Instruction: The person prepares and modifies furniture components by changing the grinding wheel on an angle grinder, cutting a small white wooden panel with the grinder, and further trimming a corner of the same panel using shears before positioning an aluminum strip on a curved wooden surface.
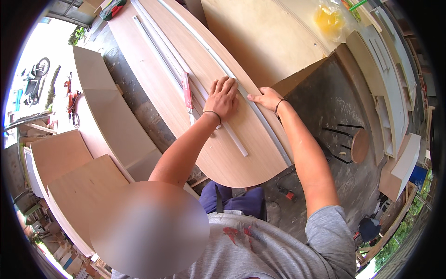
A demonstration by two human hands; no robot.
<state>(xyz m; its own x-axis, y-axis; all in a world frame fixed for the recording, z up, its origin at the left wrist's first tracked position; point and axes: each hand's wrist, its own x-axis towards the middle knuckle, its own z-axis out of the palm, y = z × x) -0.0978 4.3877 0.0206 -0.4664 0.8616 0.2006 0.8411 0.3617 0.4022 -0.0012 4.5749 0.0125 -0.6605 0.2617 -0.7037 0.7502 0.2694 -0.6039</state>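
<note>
A long light-wood board (232,169) with a rounded near end lies in front of me. My left hand (223,100) rests palm down on it, fingers lying close together with their tips by a long metal strip (260,118). That strip runs lengthwise near the board's right edge. My right hand (269,98) holds this edge, thumb on top; its fingers are partly hidden. Left of my left hand lies a red-and-white tool or piece (187,90), its kind unclear. Beneath my left wrist passes a narrow pale strip (236,139), with another white strip (155,51) further up.
A green-and-black tool (111,9) sits at the board's far end. Large panels (107,97) stand on the left, a pale wooden panel (260,37) at the far right. A round stool (359,145) and a red-and-black tool (289,194) are on the floor.
</note>
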